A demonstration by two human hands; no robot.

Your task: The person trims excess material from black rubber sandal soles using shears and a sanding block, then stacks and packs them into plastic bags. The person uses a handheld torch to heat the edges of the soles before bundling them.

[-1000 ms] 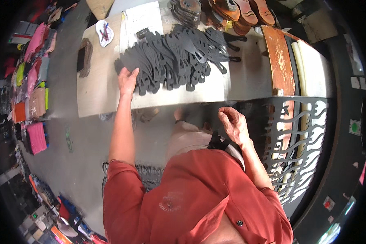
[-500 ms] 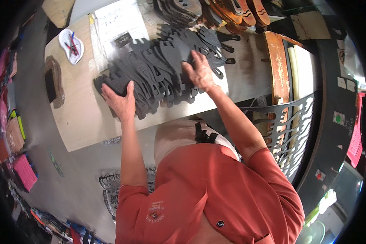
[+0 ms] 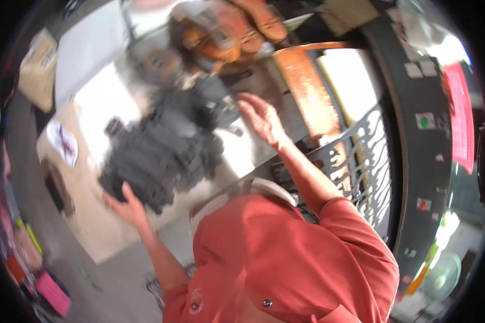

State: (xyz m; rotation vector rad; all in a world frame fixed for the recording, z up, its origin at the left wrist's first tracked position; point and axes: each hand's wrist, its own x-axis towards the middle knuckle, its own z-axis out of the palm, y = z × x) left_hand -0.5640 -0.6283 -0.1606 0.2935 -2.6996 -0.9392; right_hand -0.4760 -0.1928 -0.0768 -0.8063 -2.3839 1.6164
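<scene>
The worktop [image 3: 91,231] in front of you runs at a slant, and the black pile [image 3: 156,151] lies across its middle, blurred, its many flat pieces overlapping in a long row. To your right, beyond the worktop's edge, stands a grey cut-out sheet [image 3: 369,161] full of wavy gaps. An orange-brown board [image 3: 310,94] stands just past the far end of the pile. Beyond the pile sit the orange soles [image 3: 210,37], bunched together, and to their left a white paper [image 3: 105,99] lies beside the pile.

Your left hand [image 3: 128,209] is at the pile's near left end, fingers apart and thumb raised toward the pieces; the blur hides whether they touch. Your right hand [image 3: 263,119] hovers just beside the far right end, the pile lying to the left of its fingertips. Its fingers are loosely apart from the thumb, with nothing between them. So the pile lies between your two hands.

Left of the pile, well apart from it, are a brown block [image 3: 58,188] and a small white tray [image 3: 62,141].
</scene>
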